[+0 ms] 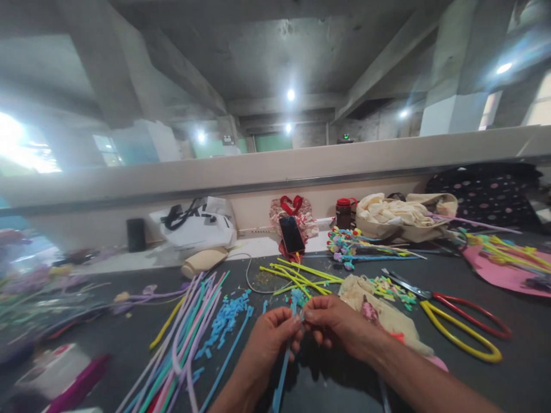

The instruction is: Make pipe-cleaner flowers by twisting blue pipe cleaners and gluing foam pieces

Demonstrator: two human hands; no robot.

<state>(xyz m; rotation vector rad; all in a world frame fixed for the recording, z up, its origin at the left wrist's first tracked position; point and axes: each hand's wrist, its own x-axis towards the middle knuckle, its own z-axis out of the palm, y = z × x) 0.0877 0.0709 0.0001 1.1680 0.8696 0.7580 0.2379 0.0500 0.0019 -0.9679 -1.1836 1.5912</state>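
Between thumb and fingers, my left hand (275, 332) grips a blue chenille stem (282, 373) that runs down toward the front edge. Small blue pieces (297, 296) show at the stem's upper end, above the fingers. Close against it, my right hand (329, 318) is pinched; what sits in its fingertips is too small to make out. Just beyond the hands lie yellow-green stems (301, 275). Short cut blue pieces (226, 315) are scattered to the left, beside a bundle of purple, green and pink stems (185, 338).
Scissors (424, 295) with red and yellow handles lie at the right, near a cream cloth (391, 312). A phone (291, 234) leans on a patterned bag. Behind stand a red-lidded bottle (343, 213), a finished flower bunch (344, 246) and a white bag (198, 226).
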